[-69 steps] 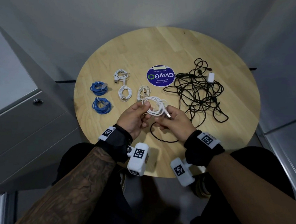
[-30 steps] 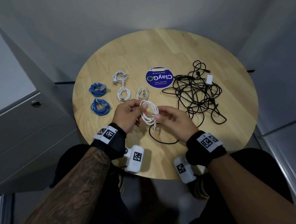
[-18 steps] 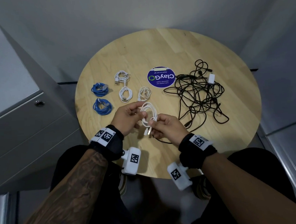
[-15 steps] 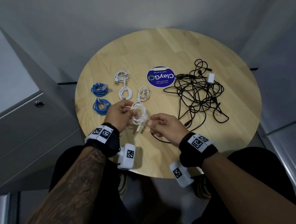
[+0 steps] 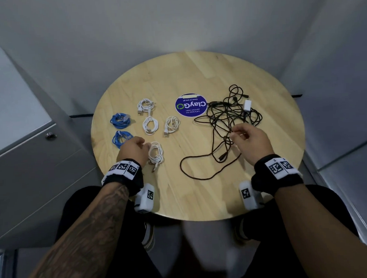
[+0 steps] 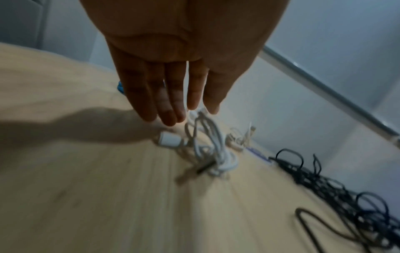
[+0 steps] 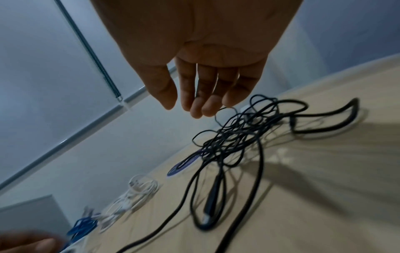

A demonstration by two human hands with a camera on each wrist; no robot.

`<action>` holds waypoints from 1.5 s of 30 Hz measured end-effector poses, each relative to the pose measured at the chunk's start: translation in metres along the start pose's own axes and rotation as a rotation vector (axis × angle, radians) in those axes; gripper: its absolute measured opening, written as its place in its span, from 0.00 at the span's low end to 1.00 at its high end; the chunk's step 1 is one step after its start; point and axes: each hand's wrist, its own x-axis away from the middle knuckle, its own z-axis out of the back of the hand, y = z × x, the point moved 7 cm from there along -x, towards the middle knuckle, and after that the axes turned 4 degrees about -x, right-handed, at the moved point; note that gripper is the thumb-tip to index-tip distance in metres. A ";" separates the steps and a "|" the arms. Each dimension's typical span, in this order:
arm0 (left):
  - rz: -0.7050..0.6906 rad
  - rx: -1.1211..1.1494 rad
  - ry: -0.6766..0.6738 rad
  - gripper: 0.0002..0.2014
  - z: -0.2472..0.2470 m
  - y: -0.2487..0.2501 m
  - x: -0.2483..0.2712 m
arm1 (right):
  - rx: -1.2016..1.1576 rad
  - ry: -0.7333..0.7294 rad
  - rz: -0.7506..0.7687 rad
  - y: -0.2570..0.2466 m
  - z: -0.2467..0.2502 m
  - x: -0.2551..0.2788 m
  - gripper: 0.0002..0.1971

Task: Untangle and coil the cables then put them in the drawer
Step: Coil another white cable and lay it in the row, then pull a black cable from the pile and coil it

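Note:
A freshly coiled white cable [image 5: 155, 154] [image 6: 208, 150] lies on the round wooden table [image 5: 185, 75], front left. My left hand [image 5: 143, 146] [image 6: 179, 116] hovers just beside it with straight fingers and holds nothing. My right hand [image 5: 234, 134] [image 7: 184, 109] is over the near edge of the black cable tangle [image 5: 226, 117] [image 7: 233, 137]. Its fingers are relaxed, thumb apart from them, and the fingertips [image 7: 207, 111] reach a thin black strand. Three more white coils [image 5: 150, 124] and two blue coils [image 5: 120, 121] lie further back on the left.
A grey drawer cabinet [image 5: 30, 147] with a round lock [image 5: 50, 136] stands left of the table. A round blue ClayGo sticker [image 5: 191, 105] sits mid-table. A small white adapter [image 5: 247, 104] lies in the tangle. A loose black loop [image 5: 201, 176] trails toward the front edge.
Both hands held the white cable coil; it now lies on the table. The left hand has let go, and the right hand has moved right to the black tangle.

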 end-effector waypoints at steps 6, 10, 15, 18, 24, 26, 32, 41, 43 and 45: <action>-0.386 0.043 0.147 0.14 0.024 0.074 0.037 | 0.592 -0.138 0.028 0.013 0.000 -0.009 0.22; -0.543 0.056 -0.082 0.12 -0.017 0.143 0.052 | 0.882 -0.276 0.152 0.012 -0.024 -0.020 0.10; -0.541 -0.209 -0.394 0.17 -0.094 0.159 0.061 | 0.264 -0.205 0.013 0.008 -0.018 -0.031 0.07; -0.586 -0.318 -0.440 0.13 -0.125 0.148 0.065 | -0.261 -0.130 -0.086 -0.014 -0.001 -0.038 0.06; -0.376 0.051 -0.350 0.07 -0.111 0.135 0.037 | -0.596 -0.144 -0.047 -0.085 0.050 -0.055 0.10; -0.379 0.171 -0.210 0.09 -0.086 0.153 0.029 | -0.567 -0.173 0.022 -0.113 0.065 -0.063 0.12; -0.742 0.366 -0.040 0.31 -0.004 0.259 0.033 | -0.498 -0.275 0.208 -0.192 0.084 -0.064 0.14; -0.590 0.411 -0.284 0.05 -0.005 0.260 0.003 | -0.652 -0.033 0.471 -0.282 0.169 -0.074 0.16; -0.522 0.564 -0.355 0.10 0.008 0.262 0.005 | -0.480 0.027 0.438 -0.275 0.170 -0.082 0.17; -0.476 0.708 -0.415 0.14 0.026 0.273 0.010 | -0.238 0.000 0.383 -0.262 0.153 -0.086 0.12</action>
